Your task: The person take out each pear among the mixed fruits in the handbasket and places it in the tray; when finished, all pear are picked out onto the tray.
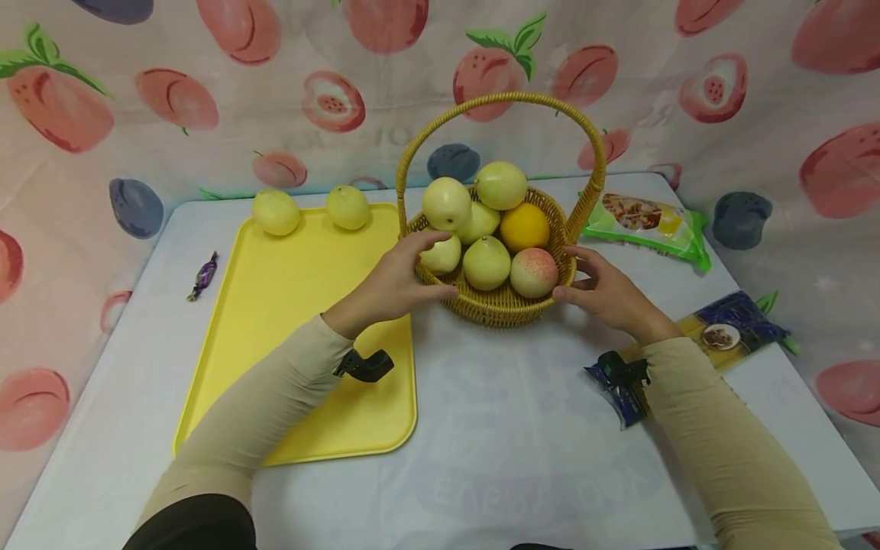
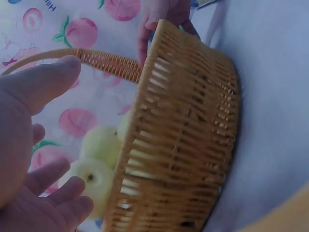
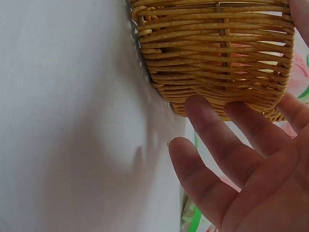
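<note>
A woven basket (image 1: pixel 502 312) with a tall arched handle stands at the table's back middle. In it lie several pale yellow-green round fruits (image 1: pixel 486 263), an orange (image 1: pixel 525 227) and a peach (image 1: pixel 534 273). My left hand (image 1: pixel 393 284) is at the basket's left rim, thumb and fingers spread apart. The left wrist view shows these fingers beside a pale fruit (image 2: pixel 91 181), with nothing gripped. At the right side, my right hand (image 1: pixel 605 290) has its thumb and index finger by the rim. In the right wrist view its fingers (image 3: pixel 217 137) extend loosely along the wickerwork (image 3: pixel 217 58).
Left of the basket lies a yellow tray (image 1: pixel 296 290), with two pale yellow fruits (image 1: pixel 276 212) at its far edge. A purple-wrapped candy (image 1: pixel 203 276) lies farther left. On the right are a green food packet (image 1: pixel 646 225) and a blue-and-yellow packet (image 1: pixel 729 328), partly under the right forearm.
</note>
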### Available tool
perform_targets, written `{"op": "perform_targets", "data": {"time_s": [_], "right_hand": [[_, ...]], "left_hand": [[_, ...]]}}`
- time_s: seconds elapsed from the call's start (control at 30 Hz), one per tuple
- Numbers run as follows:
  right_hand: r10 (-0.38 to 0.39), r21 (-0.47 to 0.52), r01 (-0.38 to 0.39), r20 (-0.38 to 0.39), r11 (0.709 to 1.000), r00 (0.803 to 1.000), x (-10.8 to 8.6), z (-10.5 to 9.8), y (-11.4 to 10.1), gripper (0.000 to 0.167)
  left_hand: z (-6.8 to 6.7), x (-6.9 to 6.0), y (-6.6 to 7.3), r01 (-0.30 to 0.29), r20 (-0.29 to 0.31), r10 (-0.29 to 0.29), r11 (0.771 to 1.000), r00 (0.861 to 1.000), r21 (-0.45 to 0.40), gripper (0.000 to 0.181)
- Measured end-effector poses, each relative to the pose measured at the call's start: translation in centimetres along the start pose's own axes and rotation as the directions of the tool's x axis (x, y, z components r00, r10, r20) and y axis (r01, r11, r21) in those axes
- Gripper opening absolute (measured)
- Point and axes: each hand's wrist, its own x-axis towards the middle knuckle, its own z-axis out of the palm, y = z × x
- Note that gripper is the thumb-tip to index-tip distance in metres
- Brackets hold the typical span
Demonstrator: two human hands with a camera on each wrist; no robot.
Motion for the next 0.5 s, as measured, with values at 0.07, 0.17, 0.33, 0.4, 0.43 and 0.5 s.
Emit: {"op": "perform_targets", "data": {"time_s": [0.07,0.17,0.33,0.4,0.43,0.5], "right_hand": [[0.005,-0.003,-0.005,0.001,1.000,1.000,0.0,0.0,0.0,0.094],[0.008,-0.011,-0.008,-0.002,1.000,1.000,0.0,0.0,-0.1,0.095],[0.005,-0.006,-0.005,-0.004,1.000,1.000,0.0,-0.1,0.0,0.095],[0.004,0.000,-0.004,-0.002,1.000,1.000,0.0,-0.1,0.0,0.095],[0.004,0.001,-0.004,-0.002,1.000,1.000,0.0,0.0,0.0,0.095],[0.001,0.000,-0.001,-0.003,1.000,1.000,0.0,0.0,0.0,0.094]], "left_hand": [[0.3,0.5,0.0,-0.012,0.011,0.012,1.000,1.000,-0.001,0.077],[0.7,1.4,0.0,-0.022,0.020,0.022,1.000,1.000,0.008,0.077],[1.4,2.8,0.1,-0.024,0.041,0.023,1.000,0.999,0.006,0.077],[1.7,3.3,0.3,-0.031,0.051,0.032,0.999,0.998,-0.006,0.077],[1.9,3.6,0.4,-0.032,0.055,0.033,0.999,0.998,-0.009,0.077],[2.1,4.1,0.5,-0.023,0.064,0.024,1.000,0.998,-0.012,0.078]]}}
